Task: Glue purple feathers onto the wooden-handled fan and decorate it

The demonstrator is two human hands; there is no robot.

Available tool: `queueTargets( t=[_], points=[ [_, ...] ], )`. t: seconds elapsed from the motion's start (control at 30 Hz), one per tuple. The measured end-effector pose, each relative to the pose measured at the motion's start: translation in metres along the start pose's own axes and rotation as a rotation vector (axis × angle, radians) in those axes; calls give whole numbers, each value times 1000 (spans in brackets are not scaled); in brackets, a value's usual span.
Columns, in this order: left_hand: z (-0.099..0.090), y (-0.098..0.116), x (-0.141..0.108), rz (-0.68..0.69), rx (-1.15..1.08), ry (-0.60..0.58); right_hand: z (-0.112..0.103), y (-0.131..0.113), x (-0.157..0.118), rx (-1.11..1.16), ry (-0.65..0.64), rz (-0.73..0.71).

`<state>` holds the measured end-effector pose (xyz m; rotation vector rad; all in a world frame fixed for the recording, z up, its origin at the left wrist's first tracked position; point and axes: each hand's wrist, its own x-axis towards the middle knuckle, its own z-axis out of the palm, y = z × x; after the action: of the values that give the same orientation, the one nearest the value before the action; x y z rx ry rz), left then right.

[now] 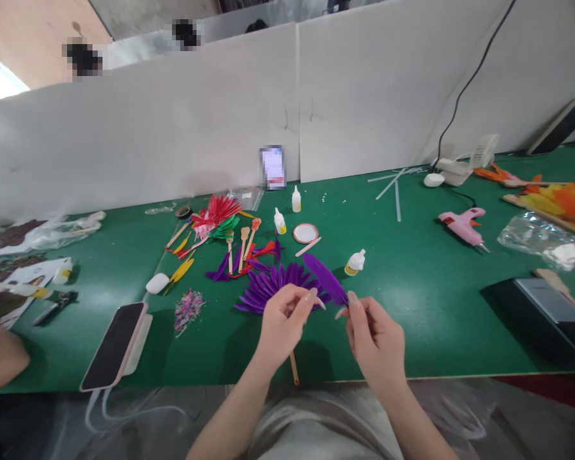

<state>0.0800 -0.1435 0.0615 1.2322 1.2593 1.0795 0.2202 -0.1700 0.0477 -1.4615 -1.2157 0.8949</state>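
Observation:
A loose purple feather (326,278) is pinched at its lower end by my right hand (376,335), its tip pointing up and left. My left hand (287,316) is closed, thumb against fingers, just left of that feather; what it pinches, if anything, is too small to make out. Behind my left hand a fan of purple feathers (261,287) lies on the green table (436,306), with a wooden stick (294,367) sticking out toward me. Nearby stand white glue bottles (280,222), one of them (355,262) right of the feather.
Wooden spoon-shaped sticks (244,246), red feathers (220,211) and shredded bits (189,311) lie left of centre. A phone (115,345) sits front left, near another person's arm (0,358). At right are a pink glue gun (462,227) and a black box (531,319).

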Motion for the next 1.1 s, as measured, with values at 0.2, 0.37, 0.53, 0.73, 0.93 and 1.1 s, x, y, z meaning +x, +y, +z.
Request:
queueTargets(
  t=[0.2,0.37,0.53,0.73,0.93,1.1],
  points=[
    [22,-3,-8,10,14,-113,3,2,-2,-61,-34,-66],
    [28,2,-7,68,100,-64,3,4,-3,-113,-57,-103],
    [29,2,-8,96,85,-3,4,1,-4,-100,-39,-100],
    [28,-1,-10,149,153,63,7,-1,-3,-91,-35,-94],
    [31,-6,-11,259,280,166,10,-2,-5,-21,-55,-64],
    [30,-9,-10,341,360,240,13,-3,-6,1,-66,-70]
  ],
)
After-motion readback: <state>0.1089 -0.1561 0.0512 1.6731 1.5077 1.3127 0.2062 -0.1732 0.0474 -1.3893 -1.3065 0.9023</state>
